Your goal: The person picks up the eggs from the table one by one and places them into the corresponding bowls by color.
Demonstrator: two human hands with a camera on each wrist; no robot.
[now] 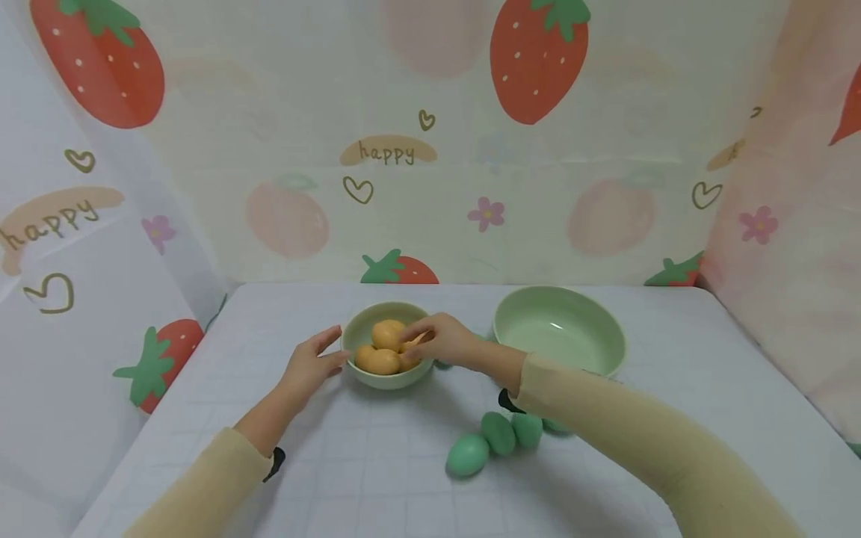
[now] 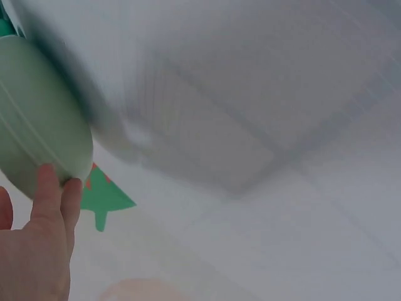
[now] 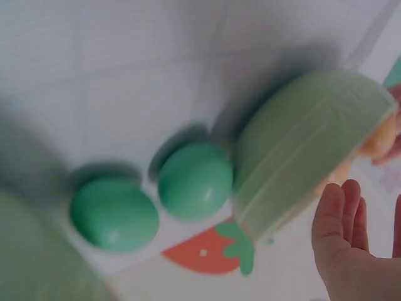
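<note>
A small pale green bowl (image 1: 385, 382) holds several orange eggs (image 1: 379, 362). At its left side is my left hand (image 1: 311, 368), thumb and fingers spread apart. The left wrist view has straight fingers (image 2: 47, 194) touching the bowl's outer wall (image 2: 47, 116). My right hand (image 1: 449, 342) reaches over the right rim, its fingertips right at the orange eggs. In the right wrist view its fingers (image 3: 338, 219) are extended in front of the bowl (image 3: 307, 141), with a gap to the thumb. The hand partly hides the eggs on that side.
A larger green bowl (image 1: 558, 325) stands at the back right, behind my right forearm. Several green eggs lie on the table, one (image 1: 468, 456) nearest the front and others partly under my sleeve (image 1: 605, 418). Two green eggs (image 3: 195, 182) sit between the bowls. A printed curtain (image 1: 464, 172) hangs behind.
</note>
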